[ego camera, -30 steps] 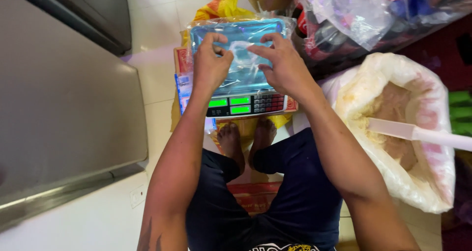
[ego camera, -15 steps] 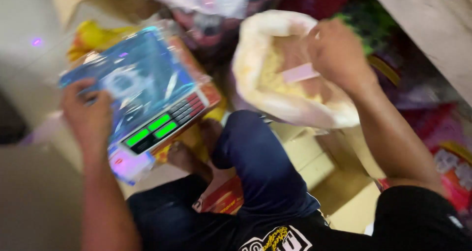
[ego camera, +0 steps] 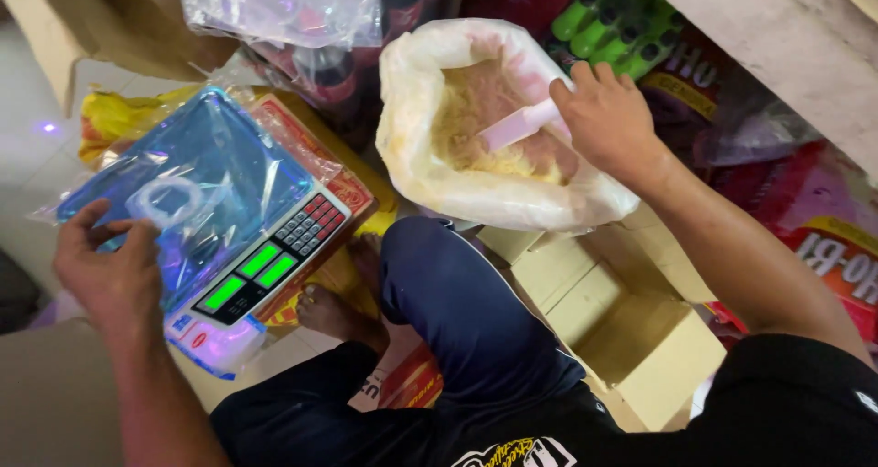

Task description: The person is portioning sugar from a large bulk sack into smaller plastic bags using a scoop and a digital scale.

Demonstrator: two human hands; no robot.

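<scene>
A small shop: an electronic scale, with an open sack beside it and green bottles beyond.

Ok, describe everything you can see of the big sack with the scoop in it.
The sack is a whitish, translucent plastic bag, its mouth rolled open and facing up, bulging and slightly crumpled. It holds a tan, crumbly-looking powder or meal. A pale pink scoop lies in the filling, its handle in the right hand. The sack sits beside the person's dark-clad knee, before green bottles.
</scene>
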